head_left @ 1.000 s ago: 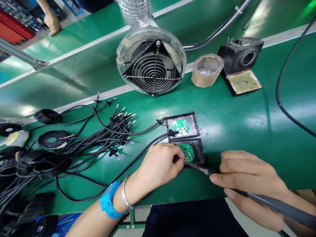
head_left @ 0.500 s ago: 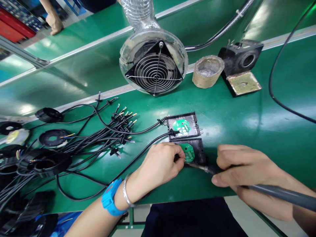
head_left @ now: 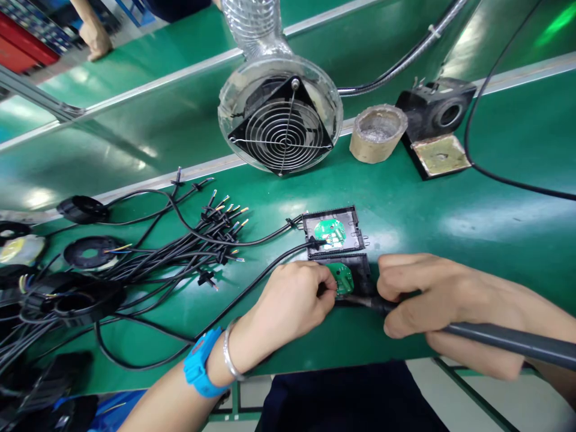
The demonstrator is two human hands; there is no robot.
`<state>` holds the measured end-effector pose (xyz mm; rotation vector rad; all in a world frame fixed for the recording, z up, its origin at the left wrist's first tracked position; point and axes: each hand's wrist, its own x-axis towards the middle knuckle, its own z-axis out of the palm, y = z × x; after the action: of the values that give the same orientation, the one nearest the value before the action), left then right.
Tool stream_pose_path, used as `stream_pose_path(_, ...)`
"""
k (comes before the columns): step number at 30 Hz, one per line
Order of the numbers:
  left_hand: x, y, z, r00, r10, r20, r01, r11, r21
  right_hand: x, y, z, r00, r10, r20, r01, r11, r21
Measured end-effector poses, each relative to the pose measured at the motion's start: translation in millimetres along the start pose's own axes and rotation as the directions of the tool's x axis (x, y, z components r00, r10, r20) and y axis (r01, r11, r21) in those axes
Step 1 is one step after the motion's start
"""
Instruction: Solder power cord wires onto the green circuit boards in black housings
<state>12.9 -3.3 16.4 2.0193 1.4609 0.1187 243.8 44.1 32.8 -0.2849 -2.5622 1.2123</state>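
My left hand [head_left: 294, 294] is closed in a pinch at the left edge of the lower green circuit board [head_left: 345, 279], and its fingers hide what they hold. That board lies in a black plastic case [head_left: 362, 267]. My right hand [head_left: 432, 294] is wrapped round a soldering iron [head_left: 508, 342], whose tip points left and reaches the board's lower edge beside my left fingertips. Whether the tip touches is unclear. Just beyond lies another black case [head_left: 359, 231] with its own circuit board [head_left: 330, 233], and a black cable [head_left: 274, 264] enters it from the left.
A fan [head_left: 283, 135] on a clear duct overhangs the bench. A round container [head_left: 378, 133] and an iron stand with sponge [head_left: 438, 132] stand at the back right. Black cables [head_left: 180, 246] and round black housings [head_left: 92, 252] crowd the left. Another person's hand [head_left: 95, 37] rests across the bench.
My right hand and the soldering iron have shifted slightly left and up, with the tip lower in angle against the board. My left hand has stayed almost still.
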Motion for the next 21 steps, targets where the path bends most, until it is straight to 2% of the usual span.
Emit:
stream_pose_path(7, 1, 2, -1.2, 1.000, -0.014, -0.001, 0.014, 1.000, 0.018, 14, -10, -11, 0.998, 0.014, 0.060, -0.009, 0.997, -0.082)
stream_pose_path(12, 1, 2, -0.7, 1.000, -0.020, 0.014, 0.020, 1.000, 0.019, 11, -6, -10, 0.997, 0.003, 0.078, 0.004, 0.997, -0.080)
stream_pose_path(15, 0, 1, 0.8, 1.000, -0.022, 0.016, 0.022, 0.999, 0.026, 4, -3, -8, 0.999, -0.003, 0.047, 0.005, 0.999, -0.032)
stream_pose_path(21, 0, 0, 0.3, 0.999, -0.026, 0.023, 0.025, 1.000, 0.008, -26, -13, -9, 0.995, 0.074, -0.060, -0.073, 0.997, 0.017)
